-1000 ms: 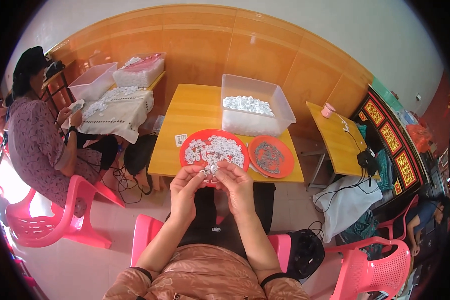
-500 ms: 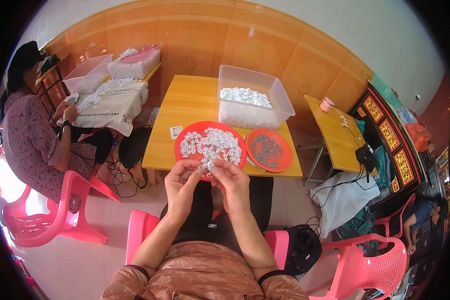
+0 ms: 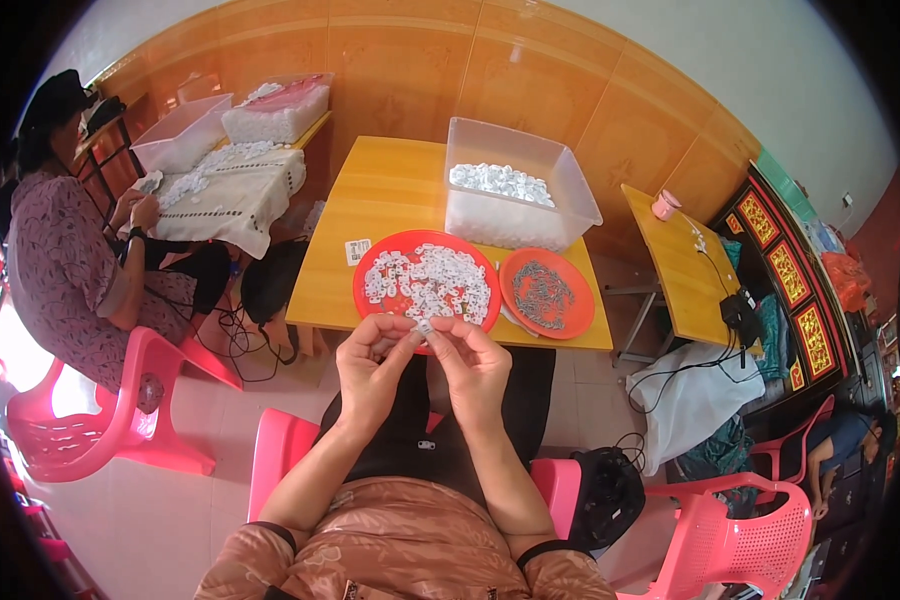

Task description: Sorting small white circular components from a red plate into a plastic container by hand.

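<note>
Over the near edge of a round red tray (image 3: 372,312), my two hands meet at the fingertips around a small white plastic piece (image 3: 425,326). My left hand (image 3: 370,372) is closed, pinching it from the left. From the other side my right hand (image 3: 477,372) is closed on it too, thumb and forefinger together. Many similar loose white pieces (image 3: 440,275) cover the tray. To its right, an orange-red plate (image 3: 582,308) holds a heap of small grey metal parts (image 3: 540,296). One more small piece (image 3: 426,445) lies on my dark trousers.
A clear plastic bin (image 3: 515,232) of white pieces stands on the yellow table (image 3: 370,190), beside a white card (image 3: 357,252). A co-worker (image 3: 90,260) sits left, at a cloth-covered table (image 3: 220,215). Pink chairs (image 3: 120,430), cables and a black bag (image 3: 608,500) surround me.
My fingertips have drawn closer together around the white piece, covering more of it. The whole view has shifted slightly.
</note>
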`<act>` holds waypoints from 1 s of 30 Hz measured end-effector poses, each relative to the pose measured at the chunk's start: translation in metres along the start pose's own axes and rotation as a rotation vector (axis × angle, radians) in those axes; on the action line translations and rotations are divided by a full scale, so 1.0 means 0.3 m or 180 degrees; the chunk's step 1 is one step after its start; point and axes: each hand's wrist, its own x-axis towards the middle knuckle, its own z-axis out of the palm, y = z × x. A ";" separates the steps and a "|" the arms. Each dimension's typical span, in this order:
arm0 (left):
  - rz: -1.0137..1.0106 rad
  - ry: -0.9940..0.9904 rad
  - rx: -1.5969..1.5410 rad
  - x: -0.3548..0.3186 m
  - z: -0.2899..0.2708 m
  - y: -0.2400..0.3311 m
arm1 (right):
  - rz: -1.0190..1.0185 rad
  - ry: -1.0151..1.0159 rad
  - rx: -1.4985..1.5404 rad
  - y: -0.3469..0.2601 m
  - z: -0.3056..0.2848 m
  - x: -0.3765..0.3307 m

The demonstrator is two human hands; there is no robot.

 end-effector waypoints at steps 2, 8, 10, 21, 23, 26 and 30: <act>-0.0082 -0.0075 -0.0042 -0.002 -0.001 0.007 | -0.0125 -0.0022 -0.0185 -0.018 0.003 -0.005; -0.0329 -0.0760 -0.0329 0.034 -0.054 0.000 | 0.0114 -0.0144 0.0037 -0.061 -0.017 -0.016; -0.0252 -0.0922 -0.0331 0.039 -0.066 -0.004 | 0.0196 -0.0189 0.0162 -0.072 -0.010 -0.020; 0.0446 -0.1697 -0.0127 0.048 -0.068 -0.020 | 0.0394 -0.0437 0.0742 -0.111 -0.012 -0.031; 0.0581 -0.1601 -0.0057 0.045 -0.062 -0.022 | 0.0396 -0.0435 0.0775 -0.107 -0.012 -0.033; 0.0582 -0.1529 -0.0144 0.043 -0.055 -0.021 | 0.0463 -0.0428 0.0799 -0.089 -0.015 -0.031; 0.0276 -0.1117 -0.0494 0.021 -0.041 -0.010 | 0.0521 -0.0697 0.0277 -0.071 -0.022 -0.020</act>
